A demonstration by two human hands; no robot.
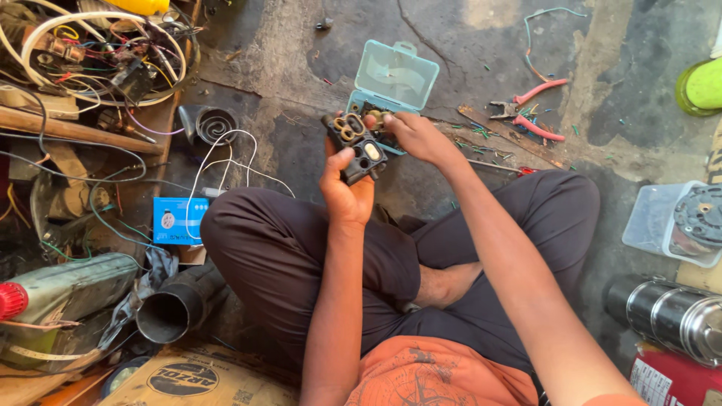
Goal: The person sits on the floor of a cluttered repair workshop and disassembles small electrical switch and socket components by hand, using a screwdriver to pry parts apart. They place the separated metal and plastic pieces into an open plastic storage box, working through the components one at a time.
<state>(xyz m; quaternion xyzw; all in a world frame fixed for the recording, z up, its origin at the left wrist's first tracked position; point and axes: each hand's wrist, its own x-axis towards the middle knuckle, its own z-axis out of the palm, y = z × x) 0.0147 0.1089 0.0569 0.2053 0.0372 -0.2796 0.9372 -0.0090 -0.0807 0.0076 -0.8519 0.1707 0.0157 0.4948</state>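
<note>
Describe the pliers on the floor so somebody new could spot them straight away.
Start at the open light-blue plastic case on the concrete floor beyond the person's right hand. Look right of it: the pliers lie among wire scraps, the only tool with pink handles.

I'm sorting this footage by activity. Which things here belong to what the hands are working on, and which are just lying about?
In hand:
- left hand holding the black switch block
- right hand at the block's top edge
- open small teal plastic case just behind

Lying about:
- red-handled pliers
- wire tangle
- blue box
- black pipe
- steel flask
- clear tub
</note>
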